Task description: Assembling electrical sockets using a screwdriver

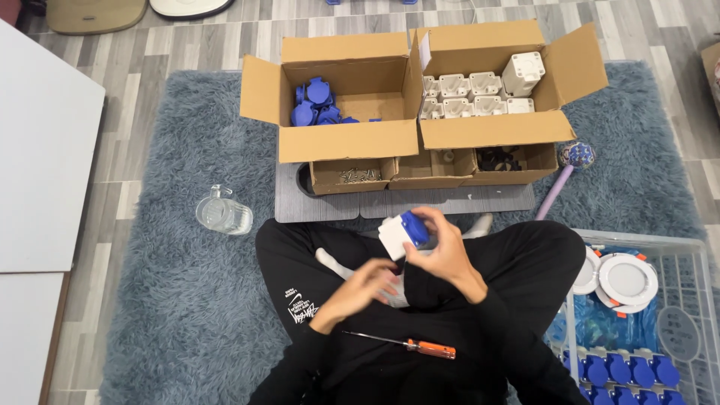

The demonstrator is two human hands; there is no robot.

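I sit cross-legged on a shaggy blue-grey rug (187,300) over grey plank flooring, and beyond my knees stand two open cardboard boxes: the left box (341,94) holds a heap of blue caps I cannot count, the right box (495,82) white housings, with three small trays of parts in front of them. One clear glass jar (223,214) lies left of the boxes, one orange-handled screwdriver (401,345) rests on my lap, and a wire basket (675,315) right of my knee holds round white discs and blue-capped pieces. My right hand (446,251) is closed around one white socket box with a blue cap (401,232) just in front of the trays, while my left hand (360,292) is half curled below it, fingers loose, holding nothing I can make out.
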